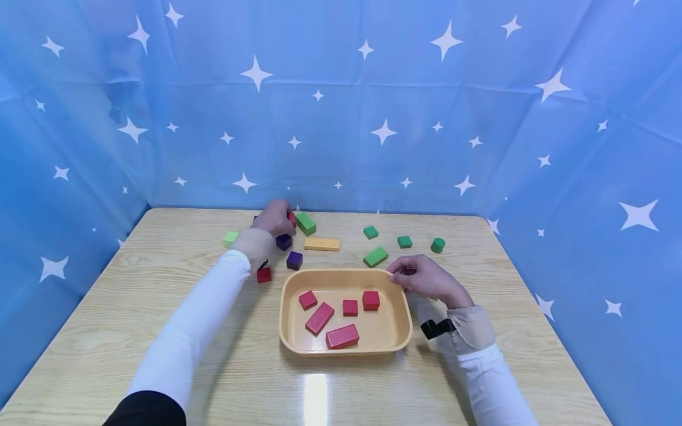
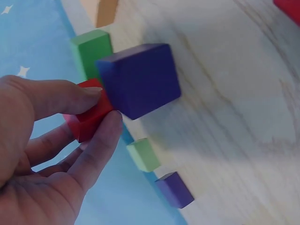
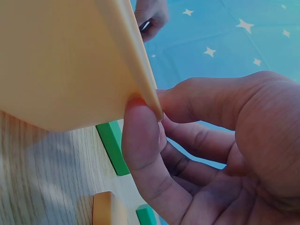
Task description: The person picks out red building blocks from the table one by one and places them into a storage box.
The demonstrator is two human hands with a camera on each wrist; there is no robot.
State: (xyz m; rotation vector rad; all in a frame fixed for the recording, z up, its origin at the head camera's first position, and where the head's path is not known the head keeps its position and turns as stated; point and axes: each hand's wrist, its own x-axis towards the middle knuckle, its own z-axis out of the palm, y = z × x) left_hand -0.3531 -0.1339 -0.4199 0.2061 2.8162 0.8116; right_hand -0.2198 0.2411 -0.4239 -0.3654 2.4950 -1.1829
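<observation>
In the left wrist view, my left hand [image 2: 51,140] pinches a red block [image 2: 90,117] between thumb and fingers. A dark purple block [image 2: 140,79] is right beside it, with a green block [image 2: 93,50] behind. The head view places this left hand [image 1: 273,219] at the table's far edge. My right hand [image 1: 428,277] grips the far right corner of a yellow-orange tray [image 1: 391,331]; its thumb and finger hold the rim [image 3: 140,70] in the right wrist view. Several red blocks, among them a long one [image 1: 343,336], lie inside the tray.
A red block [image 1: 263,275] and a purple block [image 1: 295,260] lie left of the tray. Behind it are a yellow-orange bar [image 1: 322,244] and a green block [image 1: 375,257]. A green cylinder [image 1: 438,245] stands farther right. A blue starry curtain [image 1: 341,106] hangs behind the table.
</observation>
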